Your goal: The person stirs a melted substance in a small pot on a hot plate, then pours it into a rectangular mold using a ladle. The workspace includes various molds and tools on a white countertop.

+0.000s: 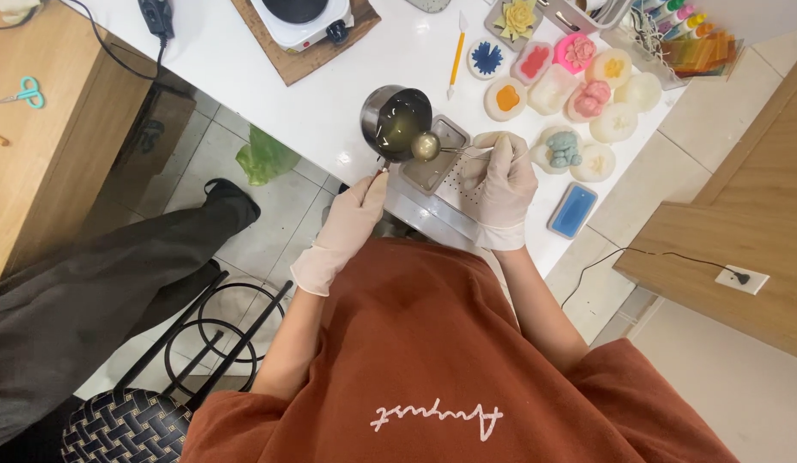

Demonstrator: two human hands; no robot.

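At frame centre, the left hand point(355, 214) grips the pot point(396, 122) handle; the right hand point(499, 176) pinches a tool, probably a spoon point(427, 147), just right of the pot.

Single head-mounted view, looking almost straight down past the wearer's rust-coloured shirt point(433, 360), which fills the near bottom of frame; the picture is turned so the white table point(330, 103) runs diagonally across the far top, with tiled floor point(244, 231) and a stool point(128, 424) at near left and a wooden cabinet point(741, 249) at right. Range is close, roughly arm's reach: both gloved hands, left hand point(351, 225) and right hand point(499, 184), sit near centre frame at the table's near edge. No second view, so no overlap to report.
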